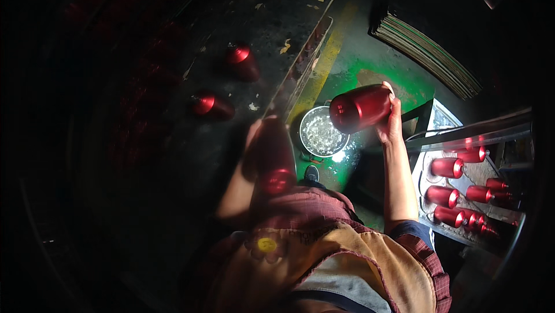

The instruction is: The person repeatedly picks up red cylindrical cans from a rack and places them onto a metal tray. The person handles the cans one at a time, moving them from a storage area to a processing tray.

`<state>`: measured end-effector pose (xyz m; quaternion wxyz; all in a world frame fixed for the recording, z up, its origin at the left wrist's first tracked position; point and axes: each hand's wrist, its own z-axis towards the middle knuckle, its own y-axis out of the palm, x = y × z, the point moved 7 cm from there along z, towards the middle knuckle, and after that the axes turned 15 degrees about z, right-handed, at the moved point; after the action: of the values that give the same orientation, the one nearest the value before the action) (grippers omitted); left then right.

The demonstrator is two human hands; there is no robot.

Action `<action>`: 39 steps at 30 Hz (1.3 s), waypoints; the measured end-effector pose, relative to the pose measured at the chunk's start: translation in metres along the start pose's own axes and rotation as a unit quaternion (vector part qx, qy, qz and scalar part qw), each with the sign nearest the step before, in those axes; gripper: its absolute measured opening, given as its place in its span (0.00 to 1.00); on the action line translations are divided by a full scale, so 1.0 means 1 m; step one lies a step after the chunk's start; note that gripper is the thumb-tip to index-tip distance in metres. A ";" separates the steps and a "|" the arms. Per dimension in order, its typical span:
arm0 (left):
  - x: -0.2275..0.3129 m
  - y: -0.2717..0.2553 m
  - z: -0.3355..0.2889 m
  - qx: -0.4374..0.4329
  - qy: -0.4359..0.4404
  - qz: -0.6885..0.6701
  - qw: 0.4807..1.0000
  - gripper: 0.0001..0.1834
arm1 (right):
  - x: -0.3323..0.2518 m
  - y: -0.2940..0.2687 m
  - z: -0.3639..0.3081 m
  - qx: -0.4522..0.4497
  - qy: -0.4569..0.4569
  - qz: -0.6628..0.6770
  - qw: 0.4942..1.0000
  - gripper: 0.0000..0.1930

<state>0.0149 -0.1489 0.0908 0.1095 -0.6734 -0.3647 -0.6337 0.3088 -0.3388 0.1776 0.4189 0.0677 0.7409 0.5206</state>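
My right hand [393, 117] is closed around one end of a shiny red metal bottle [359, 107], its other end tilted toward the lower left. A second red metal bottle [275, 154] is in my left hand [252, 135], close to my body and slightly blurred. Most of my left fingers are hidden behind that bottle. Below and between my hands, a round metal basin [301, 131] stands on the floor with what looks like bright, rippled water in it.
On the left, a dark worn table [214, 29] carries two red bottles [243, 63]. To my right, several red bottles [447, 168] lie on a brightly lit surface [426, 162] behind a metal rail [474, 135]. A stack of flat sheets [425, 52] lies at the far right. The green floor looks wet.
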 end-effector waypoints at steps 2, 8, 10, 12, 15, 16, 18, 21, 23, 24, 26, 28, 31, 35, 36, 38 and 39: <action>0.043 -0.058 -0.056 0.075 -0.014 -0.099 0.992 0.24 | 0.003 0.044 0.006 -0.041 -0.068 -0.158 0.984 0.26; 0.169 -0.167 -0.155 0.307 0.177 0.461 0.814 0.15 | 0.137 0.202 -0.004 -0.294 -0.264 -0.532 0.748 0.25; 0.178 -0.188 -0.167 0.359 0.208 0.547 0.727 0.17 | 0.199 0.234 -0.007 -0.328 -0.266 -0.564 0.709 0.27; 0.177 -0.211 -0.171 0.387 0.243 0.575 0.679 0.17 | 0.248 0.253 -0.005 -0.334 -0.271 -0.600 0.675 0.27; 0.172 -0.246 -0.165 0.396 0.256 0.600 0.646 0.19 | 0.310 0.262 0.002 -0.338 -0.255 -0.665 0.615 0.29; 0.173 -0.254 -0.166 0.400 0.269 0.597 0.641 0.19 | 0.325 0.262 0.006 -0.321 -0.245 -0.694 0.596 0.30; 0.176 -0.270 -0.172 0.406 0.268 0.579 0.655 0.19 | 0.341 0.269 0.003 -0.325 -0.243 -0.692 0.597 0.32; 0.189 -0.292 -0.203 0.383 0.300 0.559 0.671 0.20 | 0.344 0.296 -0.016 -0.313 -0.240 -0.725 0.565 0.33; 0.201 -0.315 -0.246 0.345 0.364 0.516 0.694 0.19 | 0.336 0.326 -0.042 -0.303 -0.205 -0.731 0.576 0.28; 0.208 -0.339 -0.272 0.391 0.345 0.525 0.673 0.19 | 0.328 0.348 -0.058 -0.276 -0.237 -0.737 0.570 0.25; 0.223 -0.399 -0.320 0.504 0.304 0.521 0.618 0.20 | 0.340 0.403 -0.094 -0.374 -0.252 -0.602 0.659 0.20; 0.238 -0.441 -0.341 0.557 0.272 0.544 0.565 0.23 | 0.389 0.449 -0.120 -0.490 -0.158 -0.559 0.650 0.21; 0.233 -0.469 -0.334 0.527 0.201 0.587 0.580 0.26 | 0.498 0.489 -0.149 -0.623 -0.099 -0.568 0.528 0.28; 0.212 -0.479 -0.320 0.517 0.270 0.566 0.583 0.24 | 0.632 0.497 -0.172 -0.722 -0.104 -0.559 0.394 0.32; 0.205 -0.484 -0.314 0.516 0.267 0.567 0.584 0.23 | 0.648 0.492 -0.168 -0.714 -0.103 -0.567 0.397 0.31; 0.195 -0.488 -0.307 0.540 0.289 0.561 0.557 0.20 | 0.674 0.480 -0.151 -0.687 -0.105 -0.617 0.371 0.30; 0.190 -0.488 -0.301 0.546 0.289 0.560 0.552 0.19 | 0.668 0.477 -0.150 -0.708 -0.139 -0.571 0.392 0.27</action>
<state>-0.5387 0.0806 0.1663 0.8887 -0.3325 -0.1385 -0.2837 -0.3823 0.1264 0.2208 0.6128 -0.6207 -0.0980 0.4792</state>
